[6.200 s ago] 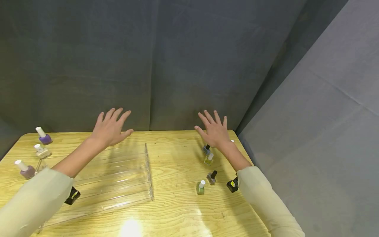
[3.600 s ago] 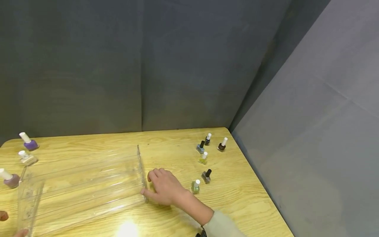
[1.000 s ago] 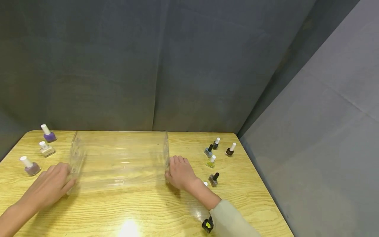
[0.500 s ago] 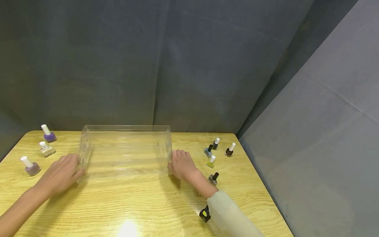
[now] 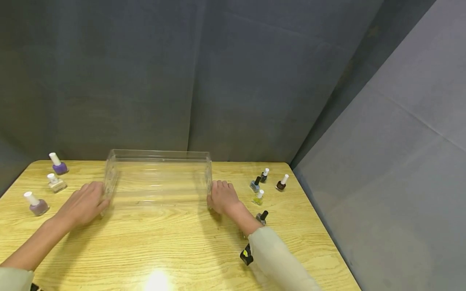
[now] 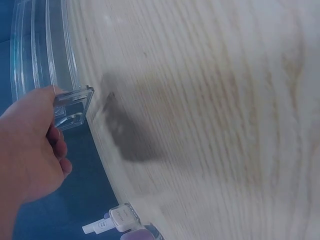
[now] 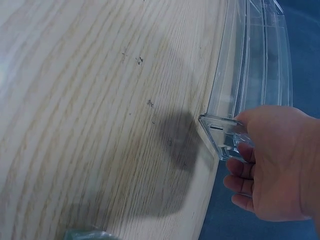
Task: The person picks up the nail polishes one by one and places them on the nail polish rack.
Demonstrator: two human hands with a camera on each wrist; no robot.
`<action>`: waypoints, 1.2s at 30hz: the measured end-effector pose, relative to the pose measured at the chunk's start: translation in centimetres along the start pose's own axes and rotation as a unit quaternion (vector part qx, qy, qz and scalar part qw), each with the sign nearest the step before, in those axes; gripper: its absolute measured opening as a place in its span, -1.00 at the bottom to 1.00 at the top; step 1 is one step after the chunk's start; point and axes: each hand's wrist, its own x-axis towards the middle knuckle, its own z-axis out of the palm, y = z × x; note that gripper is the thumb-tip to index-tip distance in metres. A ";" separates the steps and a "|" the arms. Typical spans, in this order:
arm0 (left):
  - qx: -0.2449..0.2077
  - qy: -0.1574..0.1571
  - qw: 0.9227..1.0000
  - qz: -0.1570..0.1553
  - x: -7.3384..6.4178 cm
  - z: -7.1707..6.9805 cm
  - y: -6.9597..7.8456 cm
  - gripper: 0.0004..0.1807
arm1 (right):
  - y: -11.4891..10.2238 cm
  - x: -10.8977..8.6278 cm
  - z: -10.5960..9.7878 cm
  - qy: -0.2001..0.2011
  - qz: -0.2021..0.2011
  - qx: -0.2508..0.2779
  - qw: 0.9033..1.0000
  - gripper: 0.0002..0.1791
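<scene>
Plainly, left hand (image 5: 85, 203), right hand (image 5: 223, 198): fingers (image 7: 241, 185) clamped on clear rack (image 5: 159, 178); brown bottle (image 5: 280, 186) in head view only

Clear rack (image 5: 159, 178), ylw wood-grain tbl (image 5: 164, 242), dk grey curtain (image 5: 109, 81), deep-purple btl (image 5: 60, 168) w/ wht cap (image 5: 54, 159), pale sleeve (image 5: 278, 258)

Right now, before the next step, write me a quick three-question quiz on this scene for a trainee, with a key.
1. True or false: the left hand alone grips the clear rack.
2. Multiple choice: what colour is the cap on the yellow bottle?
A black
B white
C red
3. Short answer: which is nearer the far edge of the table, the purple bottle or the mauve bottle?

Key:
1. False; the right hand grips its other end.
2. B
3. The purple bottle.
</scene>
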 end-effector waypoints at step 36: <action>-0.046 -0.034 0.998 -0.035 3.2 2.1 0.6 -0.77 | 1.0 2.8 0.8 -0.056 0.092 -0.013 0.994 -0.66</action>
